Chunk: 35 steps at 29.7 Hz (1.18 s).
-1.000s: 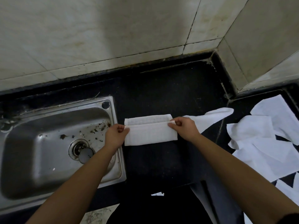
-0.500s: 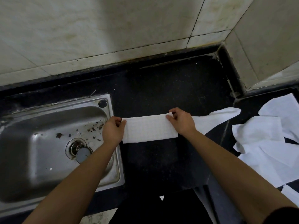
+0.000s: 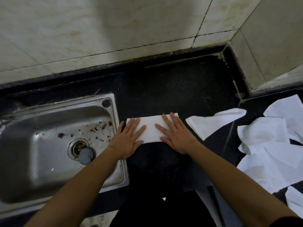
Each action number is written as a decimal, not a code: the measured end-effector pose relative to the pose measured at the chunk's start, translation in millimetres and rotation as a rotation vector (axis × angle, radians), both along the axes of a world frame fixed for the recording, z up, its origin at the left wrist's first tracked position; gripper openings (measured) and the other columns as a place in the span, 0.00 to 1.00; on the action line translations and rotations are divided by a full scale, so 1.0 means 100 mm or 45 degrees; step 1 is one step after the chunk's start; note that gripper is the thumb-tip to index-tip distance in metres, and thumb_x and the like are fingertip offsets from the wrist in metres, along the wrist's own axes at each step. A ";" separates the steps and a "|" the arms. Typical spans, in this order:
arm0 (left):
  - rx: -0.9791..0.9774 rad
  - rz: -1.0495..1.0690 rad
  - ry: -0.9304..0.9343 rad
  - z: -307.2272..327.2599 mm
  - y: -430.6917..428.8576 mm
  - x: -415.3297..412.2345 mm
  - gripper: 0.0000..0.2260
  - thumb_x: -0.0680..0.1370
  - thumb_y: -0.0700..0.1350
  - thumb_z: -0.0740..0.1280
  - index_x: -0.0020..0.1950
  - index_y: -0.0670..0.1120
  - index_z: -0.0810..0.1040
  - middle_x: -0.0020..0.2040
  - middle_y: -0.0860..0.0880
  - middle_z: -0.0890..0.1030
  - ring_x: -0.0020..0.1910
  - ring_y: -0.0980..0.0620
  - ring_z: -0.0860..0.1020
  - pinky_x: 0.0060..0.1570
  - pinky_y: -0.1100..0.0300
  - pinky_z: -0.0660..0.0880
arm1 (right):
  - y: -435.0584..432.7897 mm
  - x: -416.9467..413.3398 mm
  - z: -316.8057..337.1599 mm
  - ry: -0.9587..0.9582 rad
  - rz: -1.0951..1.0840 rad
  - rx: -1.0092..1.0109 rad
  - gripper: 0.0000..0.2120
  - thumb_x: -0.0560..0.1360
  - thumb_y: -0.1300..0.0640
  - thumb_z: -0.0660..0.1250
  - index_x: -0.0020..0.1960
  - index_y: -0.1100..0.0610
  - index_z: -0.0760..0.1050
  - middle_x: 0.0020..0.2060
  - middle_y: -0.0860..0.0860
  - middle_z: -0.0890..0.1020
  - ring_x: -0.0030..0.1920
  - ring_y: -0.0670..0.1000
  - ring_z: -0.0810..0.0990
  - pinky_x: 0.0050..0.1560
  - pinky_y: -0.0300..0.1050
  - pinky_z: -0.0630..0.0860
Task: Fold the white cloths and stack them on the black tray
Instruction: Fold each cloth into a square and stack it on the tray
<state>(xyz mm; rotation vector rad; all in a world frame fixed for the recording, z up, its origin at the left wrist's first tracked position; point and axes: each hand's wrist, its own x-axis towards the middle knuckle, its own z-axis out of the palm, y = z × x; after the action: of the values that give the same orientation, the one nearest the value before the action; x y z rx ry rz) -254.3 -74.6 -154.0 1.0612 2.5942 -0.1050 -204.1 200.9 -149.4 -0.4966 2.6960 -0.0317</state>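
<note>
left hand (image 3: pixel 129 138) and right hand (image 3: pixel 176 135) both flat, fingers straight, just pressing, not gripping anything; folded cloth (image 3: pixel 150 130) lies under them on the counter (image 3: pixel 164 89), just beside the sink (image 3: pixel 49 145); loose cloths (image 3: pixel 268 145) sit off right

Black counter (image 3: pixel 164 89): folded cloth (image 3: pixel 150 128) centre, loose cloths (image 3: pixel 265 145) right, sink (image 3: pixel 65 104) left.

The folded cloth (image 3: pixel 150 131) lies flat on the desk (image 3: pixel 172 89), under the fingers (image 3: pixel 136 126) of the left hand (image 3: pixel 129 141) and the fingers (image 3: pixel 173 121) of the right hand (image 3: pixel 177 136). Left of the left fingers is the sink (image 3: pixel 32 145), set in the desk. Just right of the right fingers lies a second cloth (image 3: pixel 213 123), and further right a heap of cloths (image 3: pixel 270 153). Beyond the fingers stands the wall (image 3: pixel 114 30)
</note>
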 end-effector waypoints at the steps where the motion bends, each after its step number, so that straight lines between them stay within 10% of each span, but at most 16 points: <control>1: -0.014 0.004 -0.012 -0.01 -0.01 -0.01 0.29 0.82 0.63 0.44 0.81 0.53 0.47 0.81 0.43 0.46 0.79 0.43 0.47 0.74 0.38 0.53 | 0.01 0.00 0.00 -0.006 -0.004 -0.002 0.31 0.82 0.36 0.40 0.80 0.44 0.35 0.79 0.57 0.34 0.78 0.63 0.33 0.78 0.62 0.43; 10: 0.002 0.009 -0.092 0.09 -0.04 -0.07 0.31 0.80 0.66 0.43 0.80 0.55 0.45 0.80 0.44 0.40 0.79 0.43 0.41 0.75 0.38 0.46 | 0.00 -0.01 0.13 0.001 -0.062 -0.067 0.32 0.82 0.35 0.47 0.81 0.47 0.46 0.80 0.57 0.43 0.80 0.60 0.40 0.79 0.57 0.41; 17: -0.056 0.026 -0.087 0.22 -0.14 -0.09 0.32 0.77 0.57 0.46 0.80 0.48 0.53 0.80 0.40 0.49 0.79 0.43 0.46 0.74 0.37 0.47 | 0.02 0.29 0.28 0.189 -0.744 -0.344 0.25 0.77 0.45 0.65 0.70 0.57 0.69 0.61 0.56 0.75 0.56 0.56 0.77 0.54 0.52 0.77; 25: 0.246 0.224 -0.043 0.43 0.22 -0.27 0.27 0.78 0.53 0.57 0.75 0.44 0.66 0.70 0.42 0.72 0.68 0.41 0.70 0.66 0.43 0.65 | -0.09 0.33 0.35 -0.151 -1.277 -0.323 0.23 0.75 0.39 0.68 0.58 0.56 0.74 0.53 0.52 0.78 0.51 0.52 0.79 0.46 0.47 0.77; 35: -0.064 -0.405 -0.102 0.51 1.48 -0.73 0.29 0.81 0.39 0.60 0.80 0.53 0.53 0.78 0.44 0.57 0.76 0.44 0.57 0.73 0.45 0.59 | -0.04 0.45 0.31 -0.145 -1.491 -0.486 0.21 0.75 0.40 0.69 0.59 0.53 0.76 0.53 0.52 0.79 0.51 0.52 0.79 0.47 0.47 0.78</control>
<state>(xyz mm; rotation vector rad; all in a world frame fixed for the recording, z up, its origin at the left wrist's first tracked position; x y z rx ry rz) -327.2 73.8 -103.3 1.4207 2.3208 -0.1973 -159.5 196.6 -118.4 0.9897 2.4647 -0.8506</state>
